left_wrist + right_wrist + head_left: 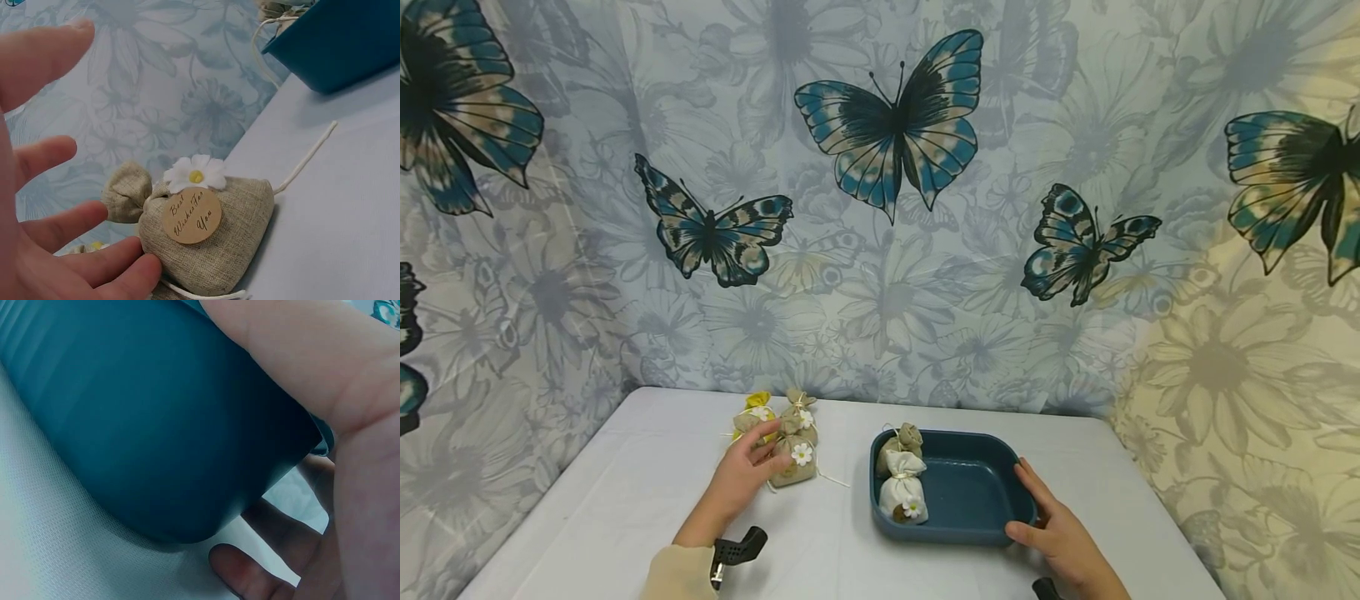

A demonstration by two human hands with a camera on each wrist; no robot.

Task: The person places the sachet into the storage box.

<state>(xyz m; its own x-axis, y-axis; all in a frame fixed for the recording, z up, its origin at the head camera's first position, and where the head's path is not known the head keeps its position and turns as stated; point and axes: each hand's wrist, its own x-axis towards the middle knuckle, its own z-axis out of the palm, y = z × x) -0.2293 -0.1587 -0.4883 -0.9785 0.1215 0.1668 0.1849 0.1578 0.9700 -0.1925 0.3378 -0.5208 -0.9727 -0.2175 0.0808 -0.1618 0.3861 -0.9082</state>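
My left hand (748, 469) is over a group of small tied cloth sachets on the left of the table, fingers spread. In the left wrist view, its fingertips (147, 269) are right at the side of a beige linen sachet (240, 231), which carries a white daisy and a round "Best Wishes For You" tag. Behind it are another beige sachet (806, 429) and a yellow one (758, 400). My right hand (1062, 532) holds the right end of a dark blue rectangular dish (951, 534), thumb at the rim. Inside, at its left end, lie a white sachet (901, 492) and a beige one (910, 437).
A white cloth covers the table (587, 500). Behind and beside it hang butterfly-printed fabric walls (887, 317). Loose cord ends (833, 480) trail from the sachets toward the dish. A black wrist strap (741, 547) is on my left wrist.
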